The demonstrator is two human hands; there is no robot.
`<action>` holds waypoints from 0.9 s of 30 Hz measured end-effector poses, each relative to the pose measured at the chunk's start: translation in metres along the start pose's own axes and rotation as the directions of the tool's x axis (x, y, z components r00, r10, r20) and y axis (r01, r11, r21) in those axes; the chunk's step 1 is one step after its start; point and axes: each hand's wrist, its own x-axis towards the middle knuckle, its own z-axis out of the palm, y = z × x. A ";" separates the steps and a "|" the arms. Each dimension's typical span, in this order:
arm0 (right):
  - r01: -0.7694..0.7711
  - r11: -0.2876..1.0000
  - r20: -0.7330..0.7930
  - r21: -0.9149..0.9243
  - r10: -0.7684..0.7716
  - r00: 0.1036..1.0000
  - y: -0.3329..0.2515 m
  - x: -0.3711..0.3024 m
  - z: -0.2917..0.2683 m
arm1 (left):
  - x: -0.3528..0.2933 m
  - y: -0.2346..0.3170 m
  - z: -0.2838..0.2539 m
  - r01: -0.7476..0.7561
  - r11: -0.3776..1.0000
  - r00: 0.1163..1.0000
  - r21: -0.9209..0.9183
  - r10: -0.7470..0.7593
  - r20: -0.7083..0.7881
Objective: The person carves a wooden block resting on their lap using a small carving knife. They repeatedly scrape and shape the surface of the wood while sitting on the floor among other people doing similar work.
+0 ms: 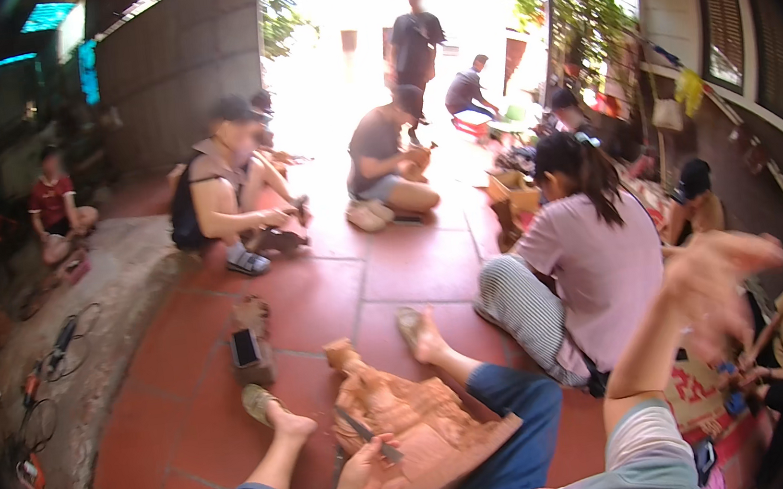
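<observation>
Between my legs lies a reddish-brown carved wooden piece (419,404), dense with relief and narrowing to a knob at its far end. My left hand (367,471) is closed around a flat grey metal tool (358,426) with a narrow, blade-like end. The tool lies over the carving's left side, and whether its edge touches the wood I cannot tell. Raised well away to the right, my right hand (711,290) is blurred by motion. Its fingers look spread, with nothing visible in them.
A wooden block (251,316) with a phone (246,348) stands ahead on the red tile floor (320,296). Close on my right sits a person in a pink shirt (606,263). Several others sit farther off. Power tools and cables (56,348) lie on the left.
</observation>
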 end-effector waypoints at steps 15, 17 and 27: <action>-0.898 0.415 -0.916 0.148 0.401 0.034 0.219 -0.145 0.007 | -0.032 -0.024 0.068 -0.089 0.822 0.989 0.562 0.005 0.149; -0.739 0.626 -0.921 0.249 0.388 0.018 0.269 -0.162 0.024 | -0.027 -0.031 0.075 -0.061 0.740 0.985 0.670 -0.066 0.162; -0.304 0.949 -0.996 0.078 0.057 -0.075 0.351 -0.199 0.016 | 0.015 -0.025 0.066 -0.263 0.229 0.947 0.937 0.249 0.205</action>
